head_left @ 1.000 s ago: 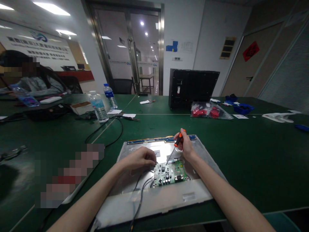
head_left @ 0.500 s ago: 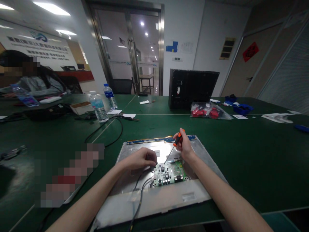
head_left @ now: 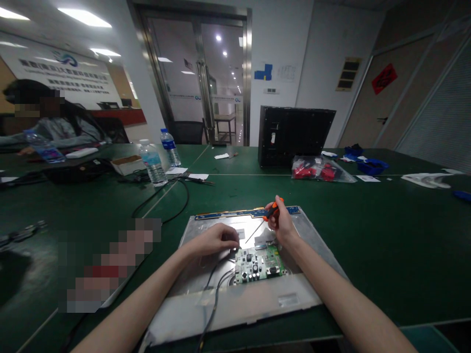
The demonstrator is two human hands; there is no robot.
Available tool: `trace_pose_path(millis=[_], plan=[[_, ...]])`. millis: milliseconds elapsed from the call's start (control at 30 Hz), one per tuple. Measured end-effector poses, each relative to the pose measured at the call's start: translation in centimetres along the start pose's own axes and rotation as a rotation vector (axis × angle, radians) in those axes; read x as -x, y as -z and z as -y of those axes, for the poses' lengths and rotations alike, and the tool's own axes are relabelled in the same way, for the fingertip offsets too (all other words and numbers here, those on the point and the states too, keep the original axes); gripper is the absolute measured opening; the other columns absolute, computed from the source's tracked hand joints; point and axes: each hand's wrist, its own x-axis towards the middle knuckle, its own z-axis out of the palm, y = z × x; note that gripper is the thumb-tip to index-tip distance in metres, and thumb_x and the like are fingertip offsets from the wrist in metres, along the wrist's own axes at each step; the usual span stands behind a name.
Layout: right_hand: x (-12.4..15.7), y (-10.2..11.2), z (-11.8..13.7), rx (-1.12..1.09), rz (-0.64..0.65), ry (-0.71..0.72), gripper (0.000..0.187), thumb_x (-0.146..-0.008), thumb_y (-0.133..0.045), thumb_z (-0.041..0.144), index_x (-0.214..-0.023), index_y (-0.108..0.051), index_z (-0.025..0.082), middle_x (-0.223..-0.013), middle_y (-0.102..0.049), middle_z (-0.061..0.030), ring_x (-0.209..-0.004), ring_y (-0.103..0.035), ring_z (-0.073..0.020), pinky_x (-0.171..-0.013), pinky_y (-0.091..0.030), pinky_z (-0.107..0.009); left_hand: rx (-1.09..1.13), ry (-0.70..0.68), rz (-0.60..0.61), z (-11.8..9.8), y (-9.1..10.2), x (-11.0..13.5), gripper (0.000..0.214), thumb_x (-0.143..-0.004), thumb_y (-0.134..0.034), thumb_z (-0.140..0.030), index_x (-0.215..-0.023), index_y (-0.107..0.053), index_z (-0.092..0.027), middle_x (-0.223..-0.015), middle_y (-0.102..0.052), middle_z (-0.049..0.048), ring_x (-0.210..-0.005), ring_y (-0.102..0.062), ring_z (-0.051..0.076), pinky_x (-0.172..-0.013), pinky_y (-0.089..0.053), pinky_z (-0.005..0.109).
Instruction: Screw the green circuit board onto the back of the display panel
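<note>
A silver metal display panel (head_left: 294,287) lies flat on the green table in front of me. A small green circuit board (head_left: 258,264) sits on its middle, with black cables (head_left: 215,289) running from its left side toward me. My right hand (head_left: 281,223) is closed on a screwdriver with an orange and black handle (head_left: 271,211); its shaft slants down to the left, the tip above the panel just beyond the board. My left hand (head_left: 215,240) rests on the panel by the board's upper left corner, fingers pinched together on something I cannot make out.
A black monitor back (head_left: 294,135) stands behind the panel, with a clear bag of red parts (head_left: 318,171) beside it. Two water bottles (head_left: 152,162) and a black cable (head_left: 172,196) lie left of centre. A person sits at far left (head_left: 51,122). Blue items (head_left: 370,164) lie far right.
The screwdriver tip has lifted off the circuit board and swung left and up, its shaft now lying flatter. My left hand has stayed by the board's corner.
</note>
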Motion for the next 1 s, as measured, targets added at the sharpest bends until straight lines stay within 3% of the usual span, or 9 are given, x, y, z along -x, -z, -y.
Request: trace_pose_path(millis=[200,367,600,733,833,1000], plan=[[0.3,-0.3,0.1,-0.02,0.003,0.032,0.046,-0.057,-0.075,0.059,-0.067,-0.054,0.019,-0.044,-0.047,0.0088,-0.032,-0.033,-0.004,-0.032,-0.016,-0.016,-0.04,-0.01,-0.007,0.2,0.1,-0.2,0.02,-0.075,-0.07,-0.035,-0.076,-0.073,-0.015,-0.072,-0.068,0.0024,-0.068,-0.06,0.017,-0.064,-0.043,0.025],[0.5,-0.5,-0.4,0.033,0.035,0.119,0.045,-0.049,-0.081,0.043,-0.077,-0.056,0.019,-0.046,-0.045,0.0111,-0.037,-0.036,-0.0052,-0.033,-0.02,-0.015,-0.026,-0.028,0.016,0.3,0.2,-0.2,0.023,-0.074,-0.073,-0.039,-0.077,-0.074,-0.016,-0.074,-0.069,0.0021,-0.069,-0.059,0.017,-0.065,-0.044,0.025],[0.9,-0.7,-1.3,0.199,0.061,0.301,0.036,-0.063,-0.077,0.045,-0.076,-0.058,0.017,-0.049,-0.052,0.0075,-0.038,-0.041,-0.006,-0.031,-0.027,-0.016,-0.021,-0.043,0.014,0.5,0.1,-0.2,0.03,-0.073,-0.075,-0.045,-0.076,-0.074,-0.015,-0.074,-0.068,0.0031,-0.071,-0.059,0.018,-0.066,-0.044,0.025],[2.0,-1.2,-1.0,0.263,0.101,0.403,0.035,-0.07,-0.075,0.04,-0.093,-0.06,0.018,-0.071,-0.067,0.0007,-0.05,-0.054,-0.0096,-0.036,-0.035,-0.016,-0.023,-0.088,-0.004,0.5,-0.1,0.3,0.027,-0.078,-0.072,-0.042,-0.076,-0.074,-0.016,-0.074,-0.068,0.0033,-0.072,-0.059,0.018,-0.069,-0.044,0.026],[3.0,-1.8,-0.5,0.403,0.145,0.576,0.038,-0.079,-0.07,0.036,-0.111,-0.057,0.02,-0.083,-0.069,-0.0014,-0.06,-0.059,-0.0118,-0.045,-0.042,-0.019,-0.028,-0.105,-0.038,0.5,-0.4,0.9,0.019,-0.076,-0.074,-0.036,-0.079,-0.075,-0.017,-0.076,-0.067,0.0029,-0.073,-0.058,0.018,-0.068,-0.043,0.025],[3.7,-2.9,-0.6,0.662,0.189,0.854,0.064,-0.085,-0.067,0.031,-0.139,-0.035,0.022,-0.073,-0.062,0.0029,-0.055,-0.057,-0.0132,-0.05,-0.042,-0.023,-0.014,-0.076,-0.062,0.9,-0.8,1.0,0.013,-0.075,-0.072,-0.027,-0.079,-0.075,-0.016,-0.074,-0.066,0.0019,-0.07,-0.057,0.017,-0.066,-0.042,0.025]])
